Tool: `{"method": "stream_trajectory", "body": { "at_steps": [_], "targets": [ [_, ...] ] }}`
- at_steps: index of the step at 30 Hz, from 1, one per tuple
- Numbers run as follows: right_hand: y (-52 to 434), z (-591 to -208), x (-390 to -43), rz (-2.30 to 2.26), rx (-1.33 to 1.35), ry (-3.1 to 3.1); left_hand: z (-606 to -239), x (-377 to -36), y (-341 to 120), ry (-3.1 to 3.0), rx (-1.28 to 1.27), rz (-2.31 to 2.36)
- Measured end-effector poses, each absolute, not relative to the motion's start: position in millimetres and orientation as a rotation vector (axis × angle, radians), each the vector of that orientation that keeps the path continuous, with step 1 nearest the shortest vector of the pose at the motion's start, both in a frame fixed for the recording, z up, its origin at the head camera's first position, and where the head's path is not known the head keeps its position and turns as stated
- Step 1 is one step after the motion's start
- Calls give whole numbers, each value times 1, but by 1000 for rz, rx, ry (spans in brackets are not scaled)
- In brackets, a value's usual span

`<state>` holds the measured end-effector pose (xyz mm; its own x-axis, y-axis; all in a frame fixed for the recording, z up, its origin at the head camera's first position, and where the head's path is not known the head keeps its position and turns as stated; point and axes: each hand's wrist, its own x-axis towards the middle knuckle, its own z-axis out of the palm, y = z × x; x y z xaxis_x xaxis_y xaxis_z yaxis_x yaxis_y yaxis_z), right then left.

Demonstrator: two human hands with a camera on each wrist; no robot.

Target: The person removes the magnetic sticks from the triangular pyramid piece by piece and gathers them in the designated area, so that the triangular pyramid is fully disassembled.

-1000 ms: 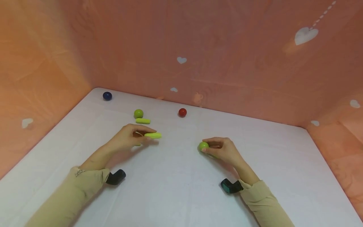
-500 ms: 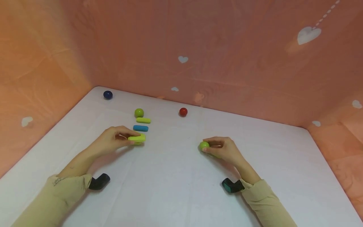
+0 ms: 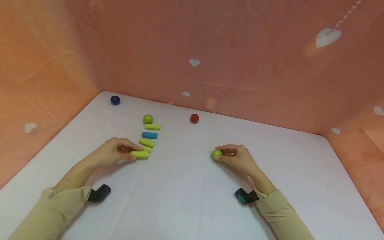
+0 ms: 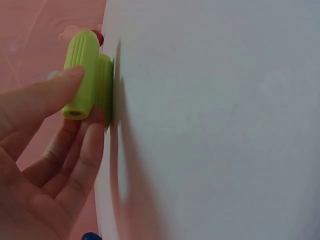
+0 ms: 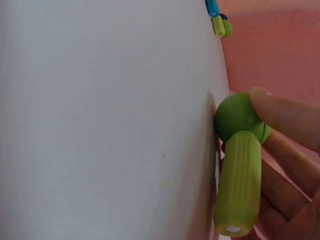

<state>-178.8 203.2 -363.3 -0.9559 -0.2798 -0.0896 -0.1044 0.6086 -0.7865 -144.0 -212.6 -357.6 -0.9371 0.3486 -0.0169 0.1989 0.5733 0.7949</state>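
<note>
My left hand (image 3: 109,151) pinches a yellow-green magnetic rod (image 3: 139,154) between thumb and fingers, at the near end of a column of rods. Grooves and a grey disc at one end show on this rod (image 4: 81,75) in the left wrist view. A second yellow-green rod (image 3: 146,149) lies right beside it, partly covered. Further back come another yellow-green rod (image 3: 146,142), a blue rod (image 3: 149,135) and one more yellow-green rod (image 3: 152,127). On the right, my right hand (image 3: 237,158) holds a green ball (image 5: 237,119) with a yellow-green rod (image 5: 238,185) against it.
Behind the column sits a green ball (image 3: 148,119). A dark blue ball (image 3: 115,100) lies near the far left corner of the white table (image 3: 180,193), and a red ball (image 3: 194,118) near its back edge. Pink-orange cloth (image 3: 255,66) surrounds the table.
My left hand has carried its rod leftward and nearer to me, uncovering the blue rod and a yellow-green rod. The right hand stays in place with the ball.
</note>
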Motion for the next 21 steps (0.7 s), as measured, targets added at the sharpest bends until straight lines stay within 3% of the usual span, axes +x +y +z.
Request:
{"method": "stream_trajectory", "body": {
  "at_steps": [21],
  "targets": [
    [205,-365,-179,-1280,-311,2625,-366,-166,-207,2640,315,1234]
  ]
}}
